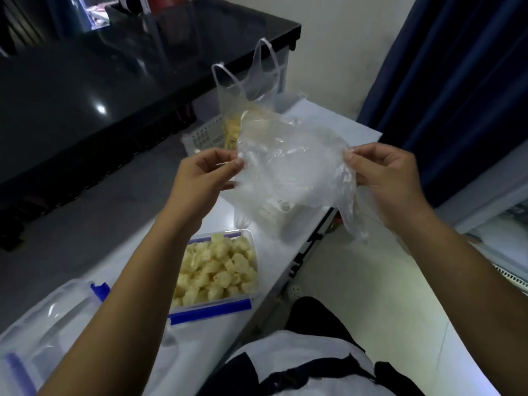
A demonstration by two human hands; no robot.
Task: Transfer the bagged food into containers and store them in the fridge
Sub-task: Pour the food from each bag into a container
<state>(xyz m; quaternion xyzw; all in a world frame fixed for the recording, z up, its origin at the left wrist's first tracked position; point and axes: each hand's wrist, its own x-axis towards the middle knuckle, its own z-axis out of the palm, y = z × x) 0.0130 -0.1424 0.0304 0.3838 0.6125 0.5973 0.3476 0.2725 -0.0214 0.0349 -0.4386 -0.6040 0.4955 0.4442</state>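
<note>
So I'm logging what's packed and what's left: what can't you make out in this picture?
Head view only:
- Second bag: the empty bag, pinched by the left hand and right hand, covers part of it, so the amount left is unclear.
- Lid: cut off by the left edge.
- Filled container: its left side is behind the left forearm.
- White basket: contents hidden by the bags.

Left hand (pixel 205 172) raised, fingertips pinching; right hand (pixel 388 181) likewise, forearms outstretched

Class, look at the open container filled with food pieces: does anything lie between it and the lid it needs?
Yes, the left forearm crosses the space between the filled container and the lid at lower left. Both hands are also occupied: left hand and right hand pinch the empty plastic bag.
</note>
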